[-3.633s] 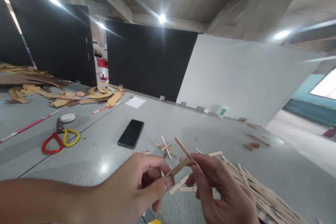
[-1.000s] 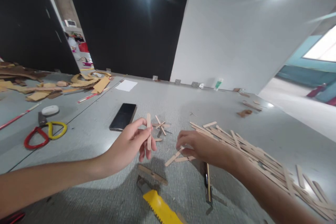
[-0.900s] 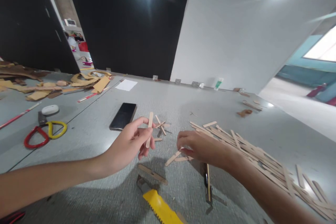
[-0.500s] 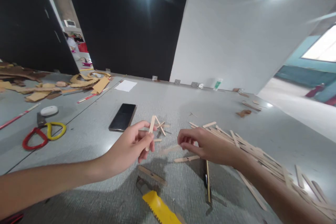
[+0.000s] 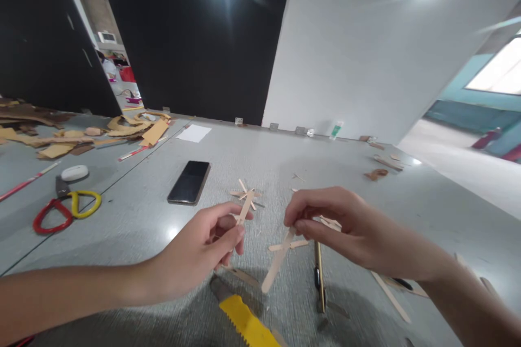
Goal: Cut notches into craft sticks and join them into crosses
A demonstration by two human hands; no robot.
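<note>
Currently both hands are over the table (image 5: 260,160), each clamped on a stick. Left hand (image 5: 220,238): thumb and forefinger pinch the left stick (image 5: 246,206), tilted, upper end free and overlapping the star (image 5: 243,187) of crossed sticks in this view; contact there cannot be told. Right hand (image 5: 331,217): thumb and fingertips closed on the upper end of the right stick (image 5: 274,268), lower end slanting down toward the near side; whether it meets the table, cannot tell. The two held sticks are apart, a gap of tabletop between them.

Room: beyond the hands, a broad stretch of surface runs to the black panel (image 5: 195,43) and white panel (image 5: 337,54) along the back edge. The right edge slopes away past the right forearm. Left side is tighter: phone (image 5: 189,181) near the left hand, scissors (image 5: 75,205) farther out, across the table seam. Nearer the viewer, a yellow cutter (image 5: 247,322) lies below the gap; a notched stick (image 5: 301,244) lies flat under the right hand's fingers, near the dark tool (image 5: 319,276).
</note>
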